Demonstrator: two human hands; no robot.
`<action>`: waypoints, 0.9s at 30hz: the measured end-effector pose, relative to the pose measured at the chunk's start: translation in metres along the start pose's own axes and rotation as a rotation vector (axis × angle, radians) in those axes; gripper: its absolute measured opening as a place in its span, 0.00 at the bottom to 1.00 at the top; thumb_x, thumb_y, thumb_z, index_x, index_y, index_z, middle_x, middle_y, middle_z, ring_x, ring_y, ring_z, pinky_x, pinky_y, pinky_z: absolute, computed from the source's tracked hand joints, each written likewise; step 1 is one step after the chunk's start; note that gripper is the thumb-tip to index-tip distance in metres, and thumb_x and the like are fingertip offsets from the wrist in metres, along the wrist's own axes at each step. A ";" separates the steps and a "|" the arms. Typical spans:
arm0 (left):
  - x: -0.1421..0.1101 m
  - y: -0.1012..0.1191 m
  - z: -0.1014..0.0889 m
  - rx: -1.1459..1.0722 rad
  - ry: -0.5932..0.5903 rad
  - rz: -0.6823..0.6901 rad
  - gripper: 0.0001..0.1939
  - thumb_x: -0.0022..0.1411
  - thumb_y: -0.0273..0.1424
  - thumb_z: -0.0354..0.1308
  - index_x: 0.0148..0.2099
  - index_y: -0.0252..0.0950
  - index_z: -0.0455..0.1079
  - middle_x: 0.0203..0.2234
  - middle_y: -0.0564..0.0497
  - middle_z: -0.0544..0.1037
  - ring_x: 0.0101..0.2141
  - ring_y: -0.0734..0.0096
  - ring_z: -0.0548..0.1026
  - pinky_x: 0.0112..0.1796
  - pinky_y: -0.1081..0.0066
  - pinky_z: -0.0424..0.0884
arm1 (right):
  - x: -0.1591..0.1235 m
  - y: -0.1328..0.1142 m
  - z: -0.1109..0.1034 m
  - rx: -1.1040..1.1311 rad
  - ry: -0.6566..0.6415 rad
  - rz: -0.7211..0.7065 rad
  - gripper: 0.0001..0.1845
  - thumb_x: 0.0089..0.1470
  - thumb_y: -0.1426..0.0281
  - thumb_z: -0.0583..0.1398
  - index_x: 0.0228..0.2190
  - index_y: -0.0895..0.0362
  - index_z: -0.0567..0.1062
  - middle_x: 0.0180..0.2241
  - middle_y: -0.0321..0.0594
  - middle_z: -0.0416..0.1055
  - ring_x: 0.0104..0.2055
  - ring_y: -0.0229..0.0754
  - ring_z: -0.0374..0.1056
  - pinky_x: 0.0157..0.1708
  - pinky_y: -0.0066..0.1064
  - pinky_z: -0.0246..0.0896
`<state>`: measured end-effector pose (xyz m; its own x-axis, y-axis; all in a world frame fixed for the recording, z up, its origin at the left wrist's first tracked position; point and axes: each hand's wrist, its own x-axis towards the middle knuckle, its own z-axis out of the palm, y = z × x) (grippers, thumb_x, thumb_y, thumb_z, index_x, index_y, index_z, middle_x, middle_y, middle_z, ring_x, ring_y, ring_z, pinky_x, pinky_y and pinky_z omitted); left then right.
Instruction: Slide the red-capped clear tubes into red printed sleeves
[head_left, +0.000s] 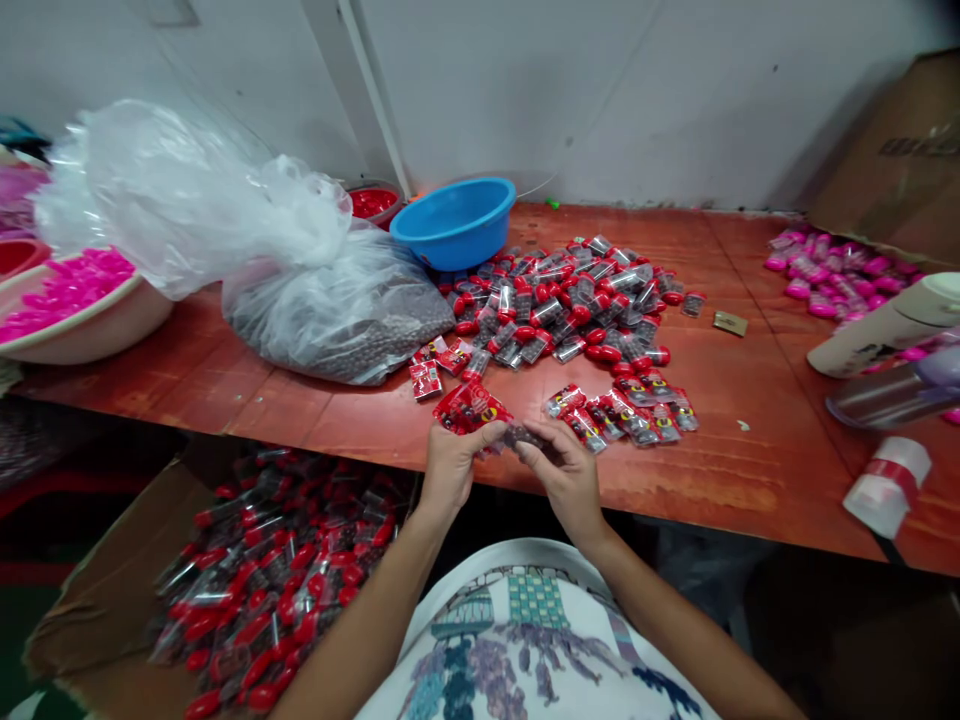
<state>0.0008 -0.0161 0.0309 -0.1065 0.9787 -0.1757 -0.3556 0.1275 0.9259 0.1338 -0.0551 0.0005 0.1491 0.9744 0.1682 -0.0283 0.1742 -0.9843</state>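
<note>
My left hand [451,462] is closed, its thumb pinching a red printed packet [471,403] that fans out above the fingers. My right hand [564,470] is closed on a small clear container [519,436] with dark contents, which meets the left thumb; finer detail is hidden by the fingers. Just beyond them on the red table lie a few red printed cards [426,380] and, to the right, a row of flat red-and-clear packets [634,415]. Behind is a heap of small clear containers with red caps [562,295].
A blue basin [454,225] and a clear bag of dark beads [352,310] stand at the back. Left is a bowl of pink pieces [82,330]. Below the table edge, a cardboard box [97,610] holds many red-capped containers. A bottle [885,325] and pink-capped containers [840,275] are at right.
</note>
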 end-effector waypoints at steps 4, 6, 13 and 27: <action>-0.003 -0.008 0.003 0.023 -0.043 0.018 0.09 0.44 0.27 0.69 0.29 0.32 0.74 0.21 0.52 0.76 0.19 0.76 0.71 0.21 0.77 0.67 | -0.002 0.003 0.000 -0.005 0.048 0.015 0.14 0.53 0.66 0.62 0.43 0.50 0.76 0.39 0.40 0.71 0.41 0.42 0.69 0.41 0.35 0.68; -0.004 -0.010 0.003 0.031 -0.129 -0.025 0.09 0.43 0.26 0.70 0.29 0.32 0.74 0.22 0.51 0.77 0.21 0.74 0.71 0.24 0.75 0.69 | 0.000 0.004 0.000 0.124 0.027 0.119 0.14 0.52 0.66 0.62 0.43 0.51 0.76 0.38 0.39 0.72 0.38 0.42 0.70 0.40 0.36 0.68; 0.001 -0.006 0.001 -0.034 -0.117 -0.073 0.13 0.42 0.25 0.70 0.34 0.32 0.75 0.28 0.50 0.79 0.28 0.70 0.75 0.34 0.72 0.72 | 0.009 0.008 -0.012 0.188 -0.059 0.176 0.20 0.49 0.65 0.65 0.46 0.51 0.75 0.38 0.38 0.71 0.39 0.41 0.68 0.39 0.33 0.67; 0.007 -0.037 0.018 0.051 -0.120 -0.312 0.26 0.36 0.27 0.73 0.41 0.31 0.72 0.31 0.47 0.80 0.29 0.67 0.77 0.30 0.71 0.73 | 0.011 0.034 -0.052 -0.153 0.134 0.087 0.13 0.51 0.63 0.63 0.39 0.52 0.77 0.34 0.37 0.69 0.35 0.40 0.66 0.35 0.31 0.65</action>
<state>0.0302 -0.0110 0.0014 0.1109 0.9029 -0.4153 -0.3063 0.4286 0.8500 0.1863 -0.0461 -0.0337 0.2833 0.9554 0.0835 0.1023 0.0564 -0.9932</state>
